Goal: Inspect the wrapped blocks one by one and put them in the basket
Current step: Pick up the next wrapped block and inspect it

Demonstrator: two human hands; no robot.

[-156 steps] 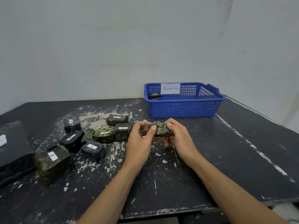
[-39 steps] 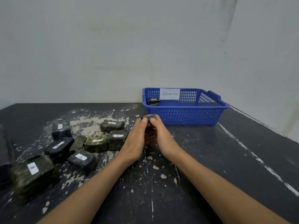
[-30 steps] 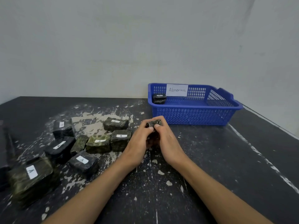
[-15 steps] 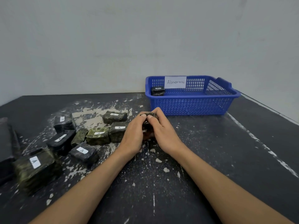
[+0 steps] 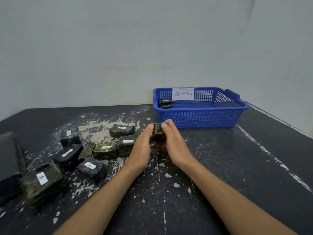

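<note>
A small dark wrapped block is held upright between my left hand and my right hand, just above the table and in front of the blue basket. Fingertips of both hands curl over its top end; its lower part is hidden between my palms. The basket bears a paper label reading "Abnormal" and holds one dark wrapped block in its far left corner. Several more wrapped blocks with white stickers lie at the left, among them a green one and a large one.
The black table is worn, with flaked pale patches around the blocks. A dark flat box lies at the far left edge. The table's right edge runs behind the basket, and a pale wall closes the back.
The block has gone from lying flat between my hands to standing on end. In the last second both hands stayed on it in front of the basket with only slight turning.
</note>
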